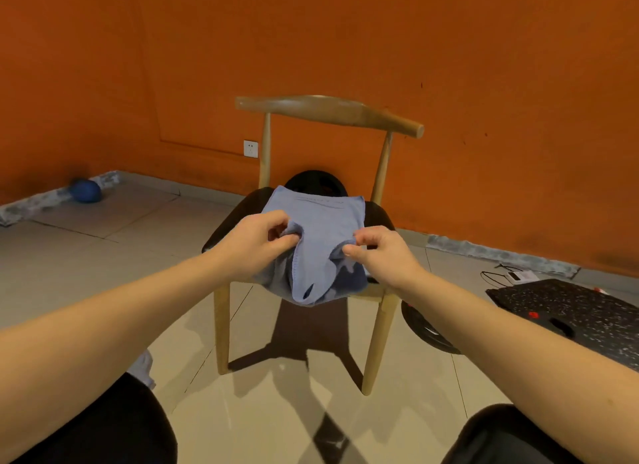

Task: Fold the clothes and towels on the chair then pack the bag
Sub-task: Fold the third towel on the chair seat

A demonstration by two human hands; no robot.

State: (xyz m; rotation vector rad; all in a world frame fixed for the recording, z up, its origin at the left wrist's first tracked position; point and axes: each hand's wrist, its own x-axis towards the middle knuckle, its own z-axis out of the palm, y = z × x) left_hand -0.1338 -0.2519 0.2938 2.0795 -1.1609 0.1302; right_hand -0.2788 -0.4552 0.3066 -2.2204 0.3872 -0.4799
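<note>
Blue cloth (321, 218) on chair (328, 112) | left hand (256, 242), right hand (380, 252) each pinch its edge | blue ball (86, 191) left, speckled mat (570, 311) right

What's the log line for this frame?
phase: folding | left hand: pinches blue cloth | right hand: pinches blue cloth | chair: blue cloth draped over seat front
</note>
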